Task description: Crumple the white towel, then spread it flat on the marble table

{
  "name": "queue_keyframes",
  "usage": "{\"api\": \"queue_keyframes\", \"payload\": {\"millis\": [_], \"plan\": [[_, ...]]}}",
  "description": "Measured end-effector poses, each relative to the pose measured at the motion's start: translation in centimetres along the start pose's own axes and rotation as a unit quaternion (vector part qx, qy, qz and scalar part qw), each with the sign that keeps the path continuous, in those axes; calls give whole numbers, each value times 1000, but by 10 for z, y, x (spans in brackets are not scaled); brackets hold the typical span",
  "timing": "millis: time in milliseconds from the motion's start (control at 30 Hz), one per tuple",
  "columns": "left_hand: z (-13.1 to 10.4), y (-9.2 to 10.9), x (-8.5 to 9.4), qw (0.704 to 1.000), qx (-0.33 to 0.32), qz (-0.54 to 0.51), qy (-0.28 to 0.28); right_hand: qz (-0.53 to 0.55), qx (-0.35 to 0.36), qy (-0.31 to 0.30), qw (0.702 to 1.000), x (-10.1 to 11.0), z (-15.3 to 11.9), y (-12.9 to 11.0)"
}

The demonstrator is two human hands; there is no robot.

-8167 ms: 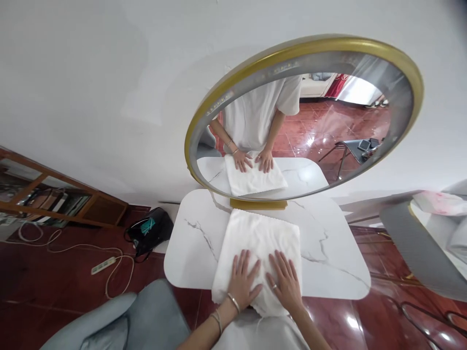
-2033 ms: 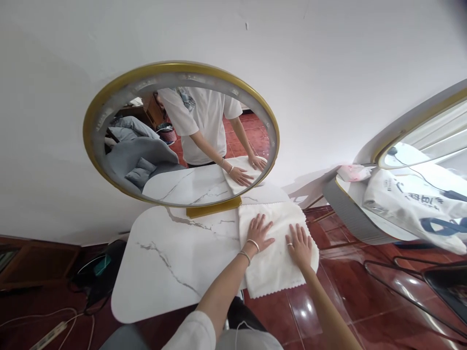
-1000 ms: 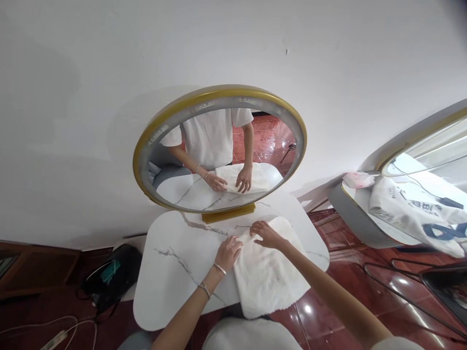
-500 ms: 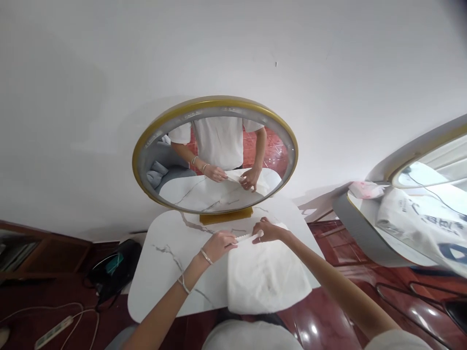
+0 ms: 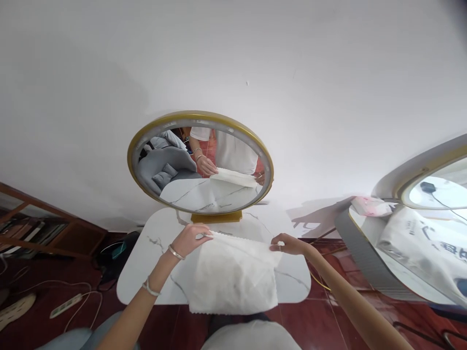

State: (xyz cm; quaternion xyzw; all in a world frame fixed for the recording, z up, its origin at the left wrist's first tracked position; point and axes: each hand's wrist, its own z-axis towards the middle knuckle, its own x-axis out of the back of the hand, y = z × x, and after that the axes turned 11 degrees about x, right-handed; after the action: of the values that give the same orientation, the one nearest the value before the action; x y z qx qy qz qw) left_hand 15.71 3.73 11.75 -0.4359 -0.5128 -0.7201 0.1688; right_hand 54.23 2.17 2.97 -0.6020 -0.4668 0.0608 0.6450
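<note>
A white cloth [image 5: 235, 279] with a zigzag edge hangs stretched between both hands, its near end reaching past the front edge of the marbled white table [image 5: 146, 272]. My left hand [image 5: 189, 239] pinches its far left corner between thumb and fingers. The far right corner is pinched in my right hand [image 5: 289, 244], which wears a ring. Bracelets circle my left wrist. Behind the cloth stands a round gold-rimmed mirror [image 5: 200, 114], reflecting the cloth, my left hand and part of my right.
At the right, a second table [image 5: 359, 228] carries a pink-and-white packet [image 5: 370, 206], a printed white fabric [image 5: 419, 233] and another mirror [image 5: 412, 177]. A power strip [image 5: 66, 306] with cables and a dark bag [image 5: 118, 255] are on the floor at left, near a wooden bookshelf [image 5: 78, 240].
My hands have moved apart, spreading the cloth's far edge from a short bunched strip to a wide taut line. The camera view has shifted to the right.
</note>
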Motion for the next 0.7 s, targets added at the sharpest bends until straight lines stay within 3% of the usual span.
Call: {"api": "queue_keyframes", "payload": {"millis": [133,233,333,467,600,700], "plan": [[-5,8,5,1000,4,14,-6,24,-5,33,999,-14,-8,6],[-5,9,13,1000,1,23,-12,44,-25,110,993,-20,-12,5],[-5,9,24,1000,13,23,-17,97,-32,209,973,-16,-22,-3],[-4,10,39,998,44,-2,-41,128,15,216,968,-1,-37,-26],[-3,13,48,998,56,-12,-31,51,3,287,957,13,-42,-51],[-4,15,49,995,72,34,-64,-58,-4,338,939,22,-39,-66]]}}
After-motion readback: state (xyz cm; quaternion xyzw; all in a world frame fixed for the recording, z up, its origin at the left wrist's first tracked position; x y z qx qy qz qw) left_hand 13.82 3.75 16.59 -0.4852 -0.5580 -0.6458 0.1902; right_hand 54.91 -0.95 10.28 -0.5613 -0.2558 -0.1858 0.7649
